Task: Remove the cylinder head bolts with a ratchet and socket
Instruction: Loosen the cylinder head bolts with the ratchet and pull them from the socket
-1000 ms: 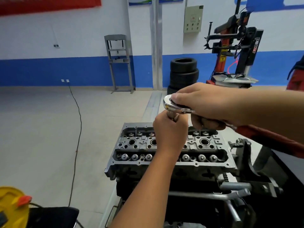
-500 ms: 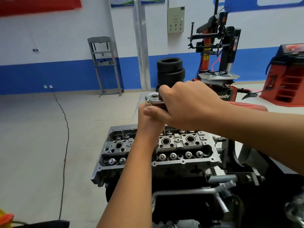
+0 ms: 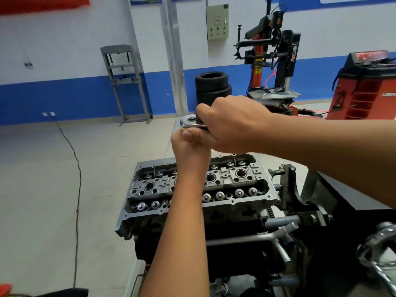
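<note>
A grey cylinder head (image 3: 227, 183) sits on an engine in a stand, its valve springs and spark plug wells exposed. Above its middle I hold a chrome ratchet (image 3: 190, 122); only the round head shows. My right hand (image 3: 233, 125) is wrapped around the ratchet handle just behind the head. My left hand (image 3: 190, 151) is closed around the extension or socket below the ratchet head, which it hides. The bolt under the tool is hidden by my left hand and forearm.
Engine stand brackets and tubes (image 3: 295, 211) stick out at the right. A chrome handle (image 3: 379, 254) is at the lower right. Behind stand stacked tyres (image 3: 212, 86), a tyre changer (image 3: 276, 61), a red machine (image 3: 364, 86) and a grey press frame (image 3: 126, 82). A cable (image 3: 77, 179) crosses the floor at the left.
My right hand has swung the ratchet handle, closing in over the ratchet head. My view has shifted, so the engine sits further right and lower in frame. My left hand stays on the tool's shaft.
</note>
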{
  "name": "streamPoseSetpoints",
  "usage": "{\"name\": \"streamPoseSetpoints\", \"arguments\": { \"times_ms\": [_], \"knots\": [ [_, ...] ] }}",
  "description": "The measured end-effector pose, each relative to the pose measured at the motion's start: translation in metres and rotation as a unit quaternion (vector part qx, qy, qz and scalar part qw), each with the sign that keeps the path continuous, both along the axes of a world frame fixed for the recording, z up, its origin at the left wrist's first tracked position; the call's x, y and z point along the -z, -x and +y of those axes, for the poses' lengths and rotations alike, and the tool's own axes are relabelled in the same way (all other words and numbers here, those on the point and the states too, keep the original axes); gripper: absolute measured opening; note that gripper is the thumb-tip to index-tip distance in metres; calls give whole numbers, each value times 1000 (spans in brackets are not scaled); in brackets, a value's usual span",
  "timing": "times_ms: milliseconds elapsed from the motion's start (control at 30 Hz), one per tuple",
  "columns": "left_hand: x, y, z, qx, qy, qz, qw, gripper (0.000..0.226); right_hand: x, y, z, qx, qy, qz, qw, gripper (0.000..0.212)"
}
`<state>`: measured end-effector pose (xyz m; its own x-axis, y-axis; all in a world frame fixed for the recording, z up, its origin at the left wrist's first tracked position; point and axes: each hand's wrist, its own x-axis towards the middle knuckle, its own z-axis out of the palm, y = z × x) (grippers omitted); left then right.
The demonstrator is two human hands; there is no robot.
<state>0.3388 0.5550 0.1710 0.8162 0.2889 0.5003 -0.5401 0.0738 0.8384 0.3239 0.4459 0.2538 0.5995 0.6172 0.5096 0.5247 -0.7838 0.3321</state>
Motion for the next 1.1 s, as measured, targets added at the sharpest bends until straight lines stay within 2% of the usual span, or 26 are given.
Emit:
{"name": "streamPoseSetpoints", "arguments": {
  "times_ms": [267,367,533,600,700,833,900,967,1100],
  "knots": [
    [2,0,-1,-44,-8,-5,999,27,-4,-20,-5,-60,30,31,997,96],
    [3,0,0,-44,-5,-22,999,18,-4,-32,-7,-98,30,29,994,91],
    [5,4,2,-48,12,-32,998,13,-6,-50,-5,-193,23,-4,981,95],
    [10,2,5,-41,3,-50,998,15,-7,-56,2,-242,17,8,970,94],
    [19,7,13,-53,-10,-81,995,19,-11,-60,19,-298,1,34,954,109],
    [18,5,28,-56,1,-62,996,33,-8,-59,34,-278,-1,12,961,113],
    [17,4,30,-51,-8,-50,997,38,-6,-57,29,-229,5,2,973,115],
    [16,4,29,-57,-19,-42,997,40,-4,-50,22,-164,20,-12,986,109],
    [14,3,32,-36,-13,-18,999,35,0,-19,13,-140,1,-8,990,65]
  ]
}}
